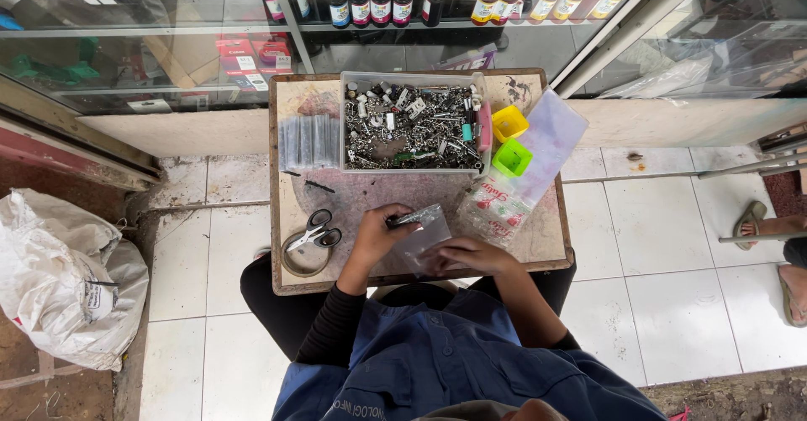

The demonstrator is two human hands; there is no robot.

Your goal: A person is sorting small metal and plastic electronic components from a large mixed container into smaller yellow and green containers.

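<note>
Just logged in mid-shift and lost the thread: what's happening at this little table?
A seated person works at a small wooden table. Both hands hold a small clear plastic bag: the left hand pinches its top edge, the right hand steadies its lower side. Behind it sits a clear tray of small metal parts; scissors lie to the left.

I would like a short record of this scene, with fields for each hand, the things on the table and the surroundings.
left hand: left hand pinches the top edge of a small clear plastic bag
right hand: right hand lies on the bag's lower edge
table: small wooden table, worn top
box: clear box of metal parts at the far edge
cups: yellow cup and green cup right of the box
scissors: scissors lie on a round tin at left
floor: white sack at left
</note>
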